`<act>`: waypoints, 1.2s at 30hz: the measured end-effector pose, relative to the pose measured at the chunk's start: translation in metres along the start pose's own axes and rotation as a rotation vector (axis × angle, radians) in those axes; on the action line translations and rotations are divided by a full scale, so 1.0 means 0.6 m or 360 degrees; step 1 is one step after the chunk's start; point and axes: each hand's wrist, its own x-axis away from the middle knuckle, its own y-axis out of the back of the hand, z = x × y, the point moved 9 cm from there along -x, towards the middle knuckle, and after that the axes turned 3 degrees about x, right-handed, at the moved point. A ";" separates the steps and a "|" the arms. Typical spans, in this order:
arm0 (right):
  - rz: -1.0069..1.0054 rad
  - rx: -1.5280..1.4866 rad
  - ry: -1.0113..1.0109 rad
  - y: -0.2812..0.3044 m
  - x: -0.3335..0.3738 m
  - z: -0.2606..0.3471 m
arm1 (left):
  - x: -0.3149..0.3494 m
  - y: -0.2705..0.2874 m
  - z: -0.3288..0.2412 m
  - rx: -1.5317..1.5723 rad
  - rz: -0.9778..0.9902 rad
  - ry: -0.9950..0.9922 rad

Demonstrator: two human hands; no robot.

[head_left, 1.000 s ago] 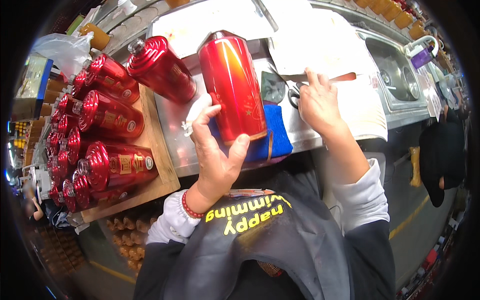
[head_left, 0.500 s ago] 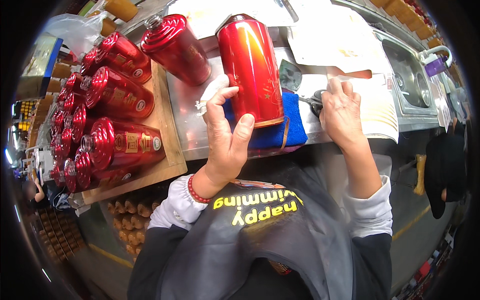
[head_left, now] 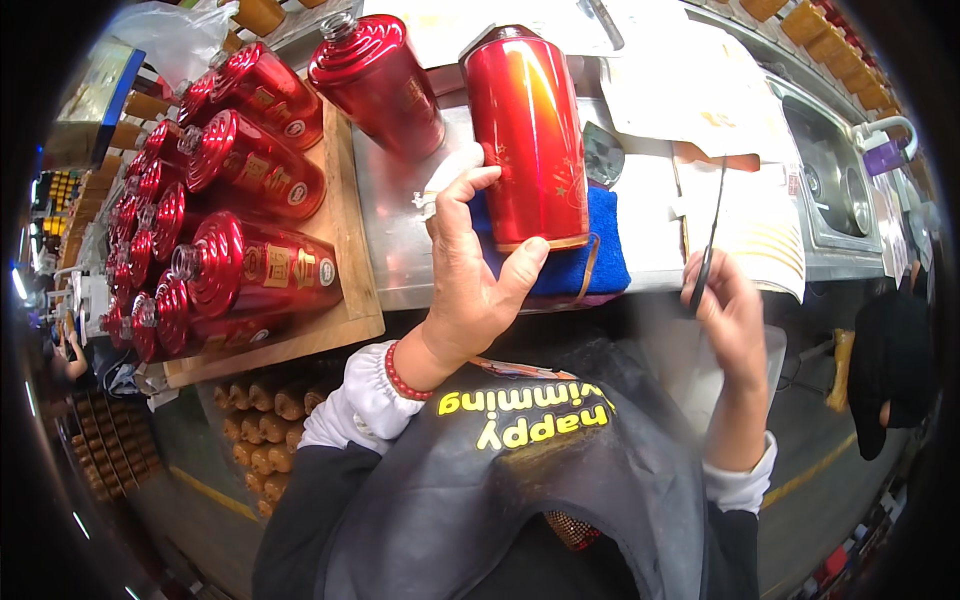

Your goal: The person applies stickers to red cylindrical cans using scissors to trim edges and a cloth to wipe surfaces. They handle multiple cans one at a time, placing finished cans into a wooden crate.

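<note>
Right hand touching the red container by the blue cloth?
Apart. The head view shows a plain gap, with blue cloth visible between the right hand and the red container.

Apron (head_left: pixel 480 510): ours is dark grey with yellow lettering (head_left: pixel 530 418)
Cuffs (head_left: pixel 352 410): we wear white
Bracelet (head_left: pixel 397 374): ours, red, round-beaded
Upper sleeves (head_left: pixel 305 515): ours are black

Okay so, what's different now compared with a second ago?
The right hand has drawn back from the work surface toward the body and now holds up a thin dark tool, its tip pointing away from the body. The left hand stays against the near end of the bottle, still on the blue cloth.
</note>
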 end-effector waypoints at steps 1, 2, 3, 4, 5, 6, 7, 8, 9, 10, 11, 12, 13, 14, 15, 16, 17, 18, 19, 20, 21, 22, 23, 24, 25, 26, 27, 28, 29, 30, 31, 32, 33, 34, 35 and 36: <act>0.0106 -0.0134 -0.0149 -0.026 0.024 -0.006 | 0.000 -0.001 0.003 0.0015 0.0005 0.0028; 0.0212 -0.0272 -0.0291 -0.064 0.047 -0.007 | 0.001 0.001 0.004 0.0024 0.0009 0.0050; 0.0242 -0.0098 -0.0042 -0.090 0.058 0.016 | 0.000 -0.002 0.007 0.0036 0.0022 0.0070; 0.0272 0.0079 0.0205 -0.113 0.069 0.035 | -0.001 -0.004 0.005 0.0039 0.0030 0.0050; 0.0340 0.0163 0.0292 -0.128 0.077 0.045 | -0.002 -0.005 0.004 0.0043 0.0033 0.0034; 0.0408 0.0248 0.0378 -0.140 0.085 0.053 | -0.002 -0.005 0.003 0.0046 0.0035 0.0019; 0.0429 0.0276 0.0305 -0.145 0.091 0.038 | -0.003 -0.004 0.004 0.0060 0.0042 0.0012; 0.0407 0.0342 0.0303 -0.144 0.090 0.038 | -0.003 -0.004 0.005 0.0073 0.0047 0.0005; 0.0385 0.0408 0.0301 -0.143 0.088 0.040 | -0.002 -0.003 0.005 0.0086 0.0052 -0.0002; 0.0364 0.0474 0.0297 -0.143 0.087 0.041 | -0.001 -0.003 0.005 0.0084 0.0051 0.0011; 0.0344 0.0482 0.0294 -0.143 0.086 0.042 | -0.001 -0.003 0.004 0.0082 0.0049 0.0019; 0.0325 0.0490 0.0290 -0.145 0.085 0.043 | 0.000 -0.004 0.004 0.0079 0.0047 0.0027; 0.0307 0.0497 0.0287 -0.146 0.085 0.044 | 0.000 -0.004 0.003 0.0062 0.0032 -0.0003; 0.0286 0.0534 0.0279 -0.145 0.085 0.045 | -0.001 -0.004 0.003 0.0050 0.0017 -0.0032; 0.0265 0.0571 0.0271 -0.145 0.084 0.046 | -0.001 -0.003 0.003 0.0038 0.0002 -0.0061; 0.0245 0.0607 0.0263 -0.145 0.084 0.047 | -0.001 -0.003 0.004 0.0033 0.0003 -0.0052; 0.0241 0.0623 0.0274 -0.145 0.084 0.048 | -0.001 -0.003 0.004 0.0028 0.0004 -0.0043; 0.0238 0.0639 0.0285 -0.146 0.083 0.048 | 0.000 -0.003 0.004 0.0023 0.0004 -0.0034; 0.0235 0.0655 0.0297 -0.147 0.083 0.049 | 0.000 -0.004 0.005 0.0046 0.0024 -0.0001; 0.0228 0.0683 0.0309 -0.147 0.082 0.053 | 0.001 -0.004 0.004 0.0069 0.0044 0.0034; 0.0222 0.0711 0.0321 -0.148 0.082 0.058 | 0.001 -0.005 0.006 0.0092 0.0064 0.0068; 0.0215 0.0739 0.0334 -0.148 0.081 0.063 | 0.001 -0.004 0.005 0.0073 0.0045 0.0039; 0.0216 0.0767 0.0344 -0.149 0.080 0.066 | 0.001 -0.004 0.005 0.0055 0.0026 0.0011; 0.0217 0.0795 0.0355 -0.150 0.079 0.069 | 0.001 -0.003 0.004 0.0037 0.0007 -0.0017; 0.0218 0.0823 0.0366 -0.152 0.079 0.071 | 0.001 -0.003 0.005 0.0038 0.0007 -0.0017; 0.0213 0.0831 0.0385 -0.153 0.079 0.074 | 0.000 -0.003 0.005 0.0038 0.0007 -0.0017; 0.0208 0.0839 0.0404 -0.154 0.079 0.076 | 0.000 -0.004 0.005 0.0039 0.0007 -0.0016; 0.0202 0.0847 0.0424 -0.155 0.079 0.079 | 0.000 -0.004 0.005 0.0041 0.0004 -0.0013; 0.0204 0.0857 0.0419 -0.155 0.079 0.079 | 0.000 -0.003 0.004 0.0043 0.0002 -0.0010; 0.0204 0.0867 0.0414 -0.155 0.080 0.081 | 0.000 -0.003 0.003 0.0045 0.0000 -0.0006; 0.0205 0.0877 0.0409 -0.155 0.081 0.082 | 0.001 -0.003 0.003 0.0043 0.0000 -0.0014; 0.0179 0.0911 0.0408 -0.153 0.082 0.084 | 0.001 -0.004 0.005 0.0040 0.0001 -0.0022; 0.0152 0.0945 0.0407 -0.149 0.085 0.086 | 0.001 -0.004 0.005 0.0037 0.0002 -0.0030; 0.0125 0.0979 0.0404 -0.146 0.088 0.088 | 0.001 -0.004 0.005 0.0028 0.0003 -0.0037; 0.0122 0.0994 0.0379 -0.143 0.090 0.087 | 0.001 -0.004 0.004 0.0020 0.0003 -0.0045; 0.0120 0.1008 0.0353 -0.140 0.092 0.086 | 0.000 -0.004 0.003 0.0013 0.0003 -0.0053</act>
